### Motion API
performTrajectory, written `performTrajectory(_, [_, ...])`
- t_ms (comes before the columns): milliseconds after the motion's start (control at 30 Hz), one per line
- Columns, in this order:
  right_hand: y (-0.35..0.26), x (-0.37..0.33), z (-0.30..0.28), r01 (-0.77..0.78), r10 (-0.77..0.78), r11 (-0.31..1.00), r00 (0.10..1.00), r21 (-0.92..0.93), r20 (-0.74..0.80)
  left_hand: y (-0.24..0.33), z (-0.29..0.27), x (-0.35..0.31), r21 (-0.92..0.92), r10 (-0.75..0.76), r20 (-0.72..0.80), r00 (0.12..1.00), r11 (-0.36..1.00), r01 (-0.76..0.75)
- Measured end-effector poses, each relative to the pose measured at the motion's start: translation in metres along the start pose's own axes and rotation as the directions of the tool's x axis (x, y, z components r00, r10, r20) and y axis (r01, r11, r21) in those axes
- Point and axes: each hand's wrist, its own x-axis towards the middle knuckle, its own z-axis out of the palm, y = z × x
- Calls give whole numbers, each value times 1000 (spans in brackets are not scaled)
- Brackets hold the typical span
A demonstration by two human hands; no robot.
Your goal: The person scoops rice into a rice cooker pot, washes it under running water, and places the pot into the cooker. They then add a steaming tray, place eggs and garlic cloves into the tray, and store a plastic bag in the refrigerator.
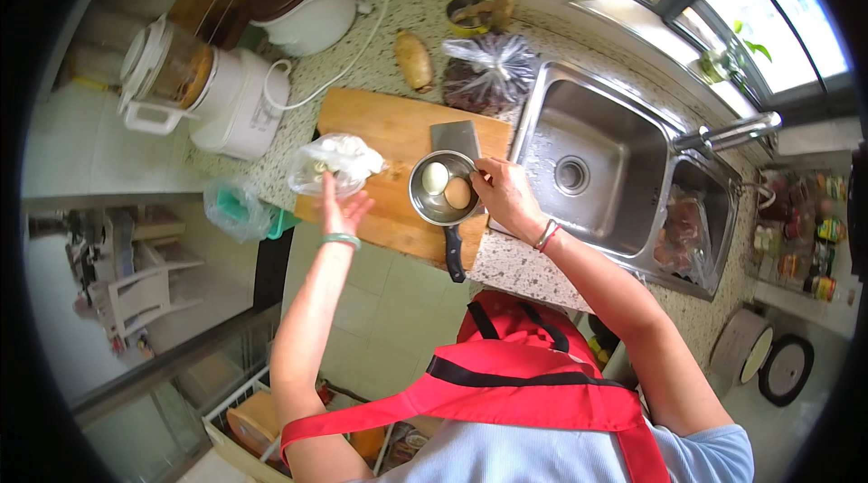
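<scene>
My right hand pinches the right rim of a small metal bowl. In the bowl lie a white egg, seemingly peeled, and a brown egg. Beneath the bowl is a cleaver; its blade shows beyond the bowl and its black handle points toward me. Both are over a wooden cutting board. My left hand has its fingers spread, palm up, at the near edge of a clear plastic bag with white contents. Whether the fingertips touch the bag, I cannot tell.
Right of the board is a steel sink with a tap. A dark-filled plastic bag and a long root vegetable lie behind the board. A blender-like appliance and a white cooker stand at the left.
</scene>
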Motion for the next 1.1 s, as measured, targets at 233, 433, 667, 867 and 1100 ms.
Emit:
performTrajectory(233, [14,-15,-41,-69,68,998,991,-5,-116,38,16,18,772,637,82,767,446,-453])
performTrajectory(433, [19,-13,-10,-42,38,998,995,-44,-93,76,4,13,771,578,531,620,-27,-636])
performTrajectory(667, [12,2,55,-10,12,999,999,-33,45,87,25,1,791,422,609,671,-269,-549])
performTrajectory(867, [6,9,78,-40,41,999,997,-20,60,81,12,36,646,348,760,548,-316,-695])
performTrajectory(1100, [6,17,75,-56,56,998,998,3,-18,69,33,22,547,554,759,342,-257,-797])
